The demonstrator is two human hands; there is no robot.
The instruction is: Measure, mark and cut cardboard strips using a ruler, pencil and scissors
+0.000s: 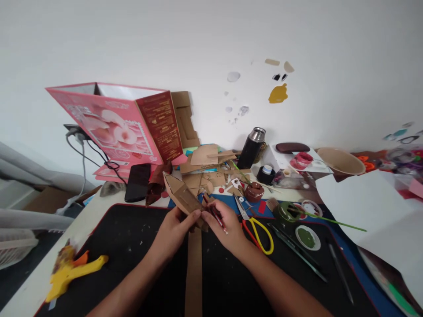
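Note:
A folded cardboard piece [185, 197], pointed at its upper left end, is held tilted above the black mat. My left hand [176, 229] grips its lower left side, thumb on top. My right hand [226, 224] pinches its lower right end and also holds a thin dark red pencil [216, 215] between the fingers. Below both hands a long brown cardboard strip [194, 273] runs down the mat to the frame's bottom edge. Some of the fingers are hidden behind the cardboard.
Scissors [257, 233] with yellow and red handles lie right of my right hand. A yellow glue gun [71, 268] is at left. Cardboard scraps [211, 178], a phone [138, 182], a black flask [251, 149] and a green paint jar [288, 211] stand or lie further back.

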